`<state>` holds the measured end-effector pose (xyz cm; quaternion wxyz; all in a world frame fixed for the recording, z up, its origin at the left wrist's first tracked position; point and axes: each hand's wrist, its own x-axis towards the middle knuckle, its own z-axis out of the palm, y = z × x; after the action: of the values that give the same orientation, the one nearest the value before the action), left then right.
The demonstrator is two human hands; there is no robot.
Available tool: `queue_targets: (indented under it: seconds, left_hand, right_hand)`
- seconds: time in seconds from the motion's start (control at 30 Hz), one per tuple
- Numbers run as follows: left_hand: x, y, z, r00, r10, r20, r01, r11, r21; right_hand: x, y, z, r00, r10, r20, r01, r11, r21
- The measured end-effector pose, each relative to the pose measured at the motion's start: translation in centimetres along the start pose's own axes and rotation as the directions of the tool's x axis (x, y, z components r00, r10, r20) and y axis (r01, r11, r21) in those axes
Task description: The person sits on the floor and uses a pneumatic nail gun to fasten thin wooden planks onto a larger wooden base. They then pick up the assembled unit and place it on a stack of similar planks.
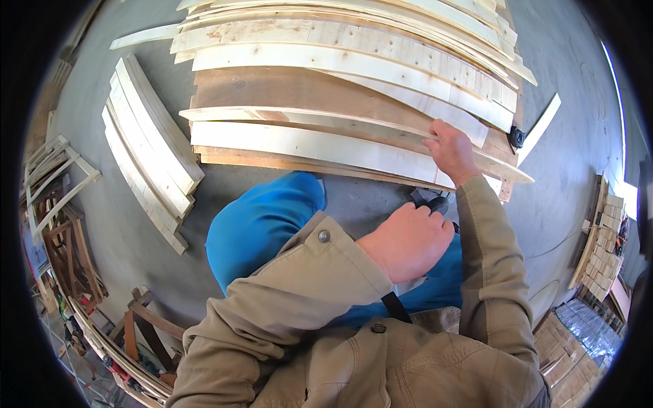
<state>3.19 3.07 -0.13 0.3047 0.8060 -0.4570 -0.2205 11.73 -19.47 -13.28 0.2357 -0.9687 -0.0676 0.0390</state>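
Observation:
My right hand (452,151) pinches the upper edge of a long, thin wooden board (340,118), near its right end. The board stands tilted on its edge across a brown wooden panel (272,87). In front of it a pale plank (292,141) lies flat. My left hand (409,243) is closed over my blue-clad lap, with the back of the hand up. Its fingers curl away from view, and whatever they may hold is hidden. Just beyond its knuckles a dark object (439,205) partly shows. A black tape measure (517,137) rests at the right end of the planks.
Many pale planks (354,37) are layered behind the board. A stack of curved planks (146,136) lies on the grey floor to the left, and a single strip (541,128) to the right. Bundled wood blocks (602,251) and wooden frames (139,326) stand around the edges.

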Motion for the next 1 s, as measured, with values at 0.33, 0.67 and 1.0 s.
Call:
queue_targets:
  seconds: [0.33, 0.67, 1.0]
  left_hand:
    - [1.3, -2.9, -3.0, 0.872, -0.07, -0.484, 0.181, 0.966, 0.186]
    - [1.4, -3.1, -3.7, 0.762, 0.047, -0.646, 0.275, 0.88, 0.388]
    - [0.7, -2.4, -2.2, 0.739, 0.225, -0.635, 0.134, 0.875, 0.466]
  right_hand:
    - [-2.2, -2.2, -9.4, 0.992, 0.128, 0.005, -0.128, 0.989, 0.079]
    - [-11.4, -5.6, -20.6, 0.959, 0.174, -0.223, -0.166, 0.985, 0.055]
    - [-17.1, -7.0, -21.0, 0.946, 0.203, -0.253, -0.205, 0.979, 0.019]
